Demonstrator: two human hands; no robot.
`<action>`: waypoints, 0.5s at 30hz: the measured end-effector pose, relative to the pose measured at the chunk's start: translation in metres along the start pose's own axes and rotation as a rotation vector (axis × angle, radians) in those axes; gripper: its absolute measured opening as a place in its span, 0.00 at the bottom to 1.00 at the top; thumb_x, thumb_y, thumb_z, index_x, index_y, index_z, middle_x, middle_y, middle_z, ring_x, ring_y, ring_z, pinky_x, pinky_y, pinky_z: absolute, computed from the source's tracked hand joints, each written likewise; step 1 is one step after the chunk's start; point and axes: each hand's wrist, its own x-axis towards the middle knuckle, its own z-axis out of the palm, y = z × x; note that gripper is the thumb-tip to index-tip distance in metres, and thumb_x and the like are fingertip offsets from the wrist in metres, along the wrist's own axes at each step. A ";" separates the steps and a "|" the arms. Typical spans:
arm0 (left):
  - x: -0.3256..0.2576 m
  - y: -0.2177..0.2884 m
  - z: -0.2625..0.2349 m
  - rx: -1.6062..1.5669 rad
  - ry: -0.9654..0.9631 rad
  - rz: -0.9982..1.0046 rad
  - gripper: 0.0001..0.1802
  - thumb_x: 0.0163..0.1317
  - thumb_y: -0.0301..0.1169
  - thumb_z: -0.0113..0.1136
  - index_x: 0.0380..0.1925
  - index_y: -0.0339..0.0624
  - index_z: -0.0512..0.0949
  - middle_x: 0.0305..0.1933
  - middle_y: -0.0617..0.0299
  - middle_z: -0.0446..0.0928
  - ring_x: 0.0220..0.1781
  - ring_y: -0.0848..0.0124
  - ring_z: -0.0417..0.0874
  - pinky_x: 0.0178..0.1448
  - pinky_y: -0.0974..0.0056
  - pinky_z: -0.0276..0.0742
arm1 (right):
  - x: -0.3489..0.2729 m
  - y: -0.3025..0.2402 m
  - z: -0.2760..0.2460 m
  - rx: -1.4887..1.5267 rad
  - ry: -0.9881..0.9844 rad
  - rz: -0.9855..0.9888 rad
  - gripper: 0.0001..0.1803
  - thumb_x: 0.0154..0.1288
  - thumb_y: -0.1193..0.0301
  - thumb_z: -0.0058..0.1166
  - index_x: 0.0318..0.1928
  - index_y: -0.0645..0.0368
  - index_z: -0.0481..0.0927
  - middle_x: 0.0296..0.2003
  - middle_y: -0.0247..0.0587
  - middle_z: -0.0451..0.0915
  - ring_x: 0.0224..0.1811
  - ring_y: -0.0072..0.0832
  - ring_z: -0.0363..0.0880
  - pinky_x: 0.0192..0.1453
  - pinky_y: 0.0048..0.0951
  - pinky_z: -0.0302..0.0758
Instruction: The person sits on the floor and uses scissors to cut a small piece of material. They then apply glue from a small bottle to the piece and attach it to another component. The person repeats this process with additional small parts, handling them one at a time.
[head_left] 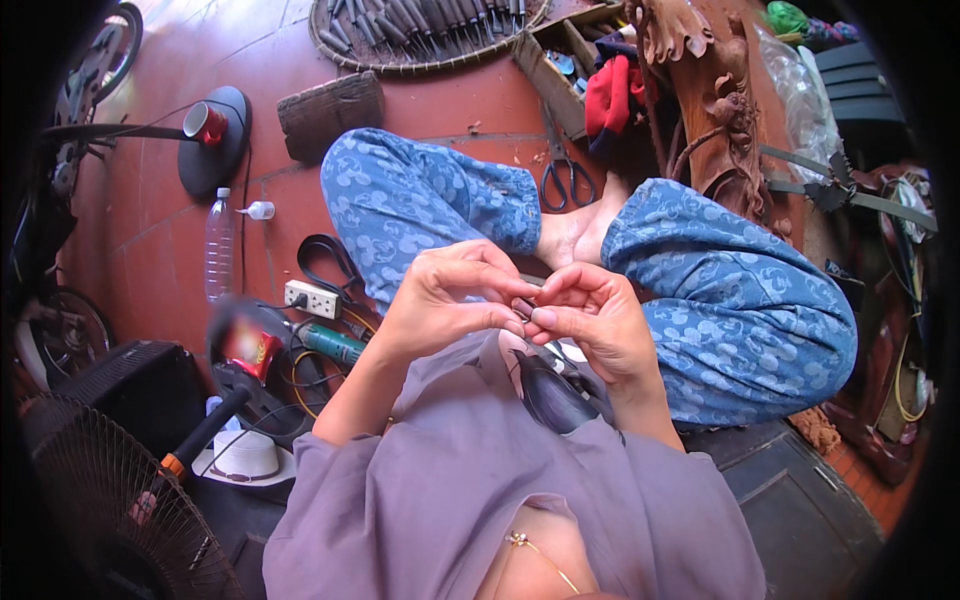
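In front of my lap, both hands meet over a small, dark reddish-brown piece (pixel 523 308); its kind I cannot make out. My left hand (pixel 445 295) pinches it from the left between thumb and fingertips. From the other side, my right hand (pixel 598 318) grips it, thumb and curled fingers close together. Fingertips partly cover the piece. Beneath the hands, a dark, shiny rounded object (pixel 560 398) lies against my grey shirt. My crossed legs in blue patterned trousers (pixel 735 290) frame the hands. Dark-handled scissors (pixel 568 183) rest on the floor beside my foot.
A round tray (pixel 430 69) of wooden-handled tools and a wooden box (pixel 540 80) stand ahead, a carved wood piece (pixel 735 130) at right. Leftward are a wood block (pixel 330 115), plastic bottle (pixel 218 250), power strip (pixel 312 299), green power tool (pixel 330 342) and fan (pixel 110 500).
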 end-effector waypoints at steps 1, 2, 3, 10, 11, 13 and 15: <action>-0.002 -0.004 0.002 -0.016 0.006 0.003 0.16 0.39 0.22 0.72 0.33 0.40 0.84 0.31 0.62 0.77 0.33 0.75 0.78 0.38 0.72 0.75 | -0.003 0.000 -0.001 -0.033 -0.008 0.001 0.09 0.54 0.83 0.58 0.38 0.68 0.76 0.30 0.47 0.81 0.32 0.30 0.83 0.37 0.24 0.82; -0.006 -0.004 0.007 -0.076 0.038 -0.029 0.15 0.39 0.21 0.71 0.32 0.40 0.84 0.30 0.62 0.77 0.33 0.75 0.78 0.38 0.71 0.75 | -0.006 -0.001 -0.001 -0.067 -0.017 0.003 0.09 0.55 0.83 0.58 0.38 0.69 0.76 0.31 0.47 0.81 0.33 0.30 0.83 0.38 0.23 0.82; -0.007 -0.005 0.008 -0.059 0.051 -0.024 0.15 0.39 0.20 0.70 0.32 0.40 0.84 0.29 0.62 0.77 0.33 0.74 0.78 0.38 0.71 0.75 | -0.009 -0.003 0.000 -0.099 -0.023 0.001 0.09 0.56 0.82 0.58 0.38 0.69 0.77 0.32 0.47 0.81 0.34 0.29 0.83 0.39 0.23 0.81; -0.012 -0.004 0.012 -0.013 0.087 0.016 0.14 0.39 0.18 0.69 0.31 0.39 0.84 0.29 0.60 0.79 0.34 0.72 0.79 0.39 0.70 0.75 | -0.014 -0.006 0.006 -0.171 0.018 -0.024 0.08 0.54 0.83 0.58 0.37 0.71 0.79 0.30 0.47 0.81 0.32 0.28 0.82 0.37 0.24 0.82; -0.012 -0.004 0.012 -0.019 0.088 0.016 0.14 0.39 0.18 0.69 0.31 0.39 0.84 0.29 0.60 0.79 0.34 0.72 0.80 0.39 0.70 0.75 | -0.015 -0.006 0.006 -0.171 0.019 -0.022 0.08 0.54 0.83 0.58 0.37 0.71 0.79 0.30 0.47 0.81 0.32 0.28 0.82 0.37 0.24 0.82; -0.012 -0.002 0.013 -0.017 0.096 0.016 0.14 0.39 0.19 0.69 0.31 0.39 0.84 0.29 0.59 0.80 0.33 0.71 0.81 0.38 0.70 0.76 | -0.016 -0.007 0.006 -0.173 0.025 -0.023 0.09 0.54 0.84 0.57 0.38 0.72 0.79 0.30 0.48 0.81 0.32 0.28 0.82 0.38 0.24 0.82; -0.012 -0.002 0.014 0.003 0.114 0.014 0.14 0.39 0.19 0.69 0.31 0.39 0.84 0.29 0.58 0.81 0.33 0.71 0.81 0.37 0.70 0.76 | -0.017 -0.007 0.007 -0.181 0.038 -0.018 0.09 0.54 0.84 0.57 0.38 0.72 0.79 0.31 0.48 0.81 0.32 0.29 0.82 0.38 0.24 0.82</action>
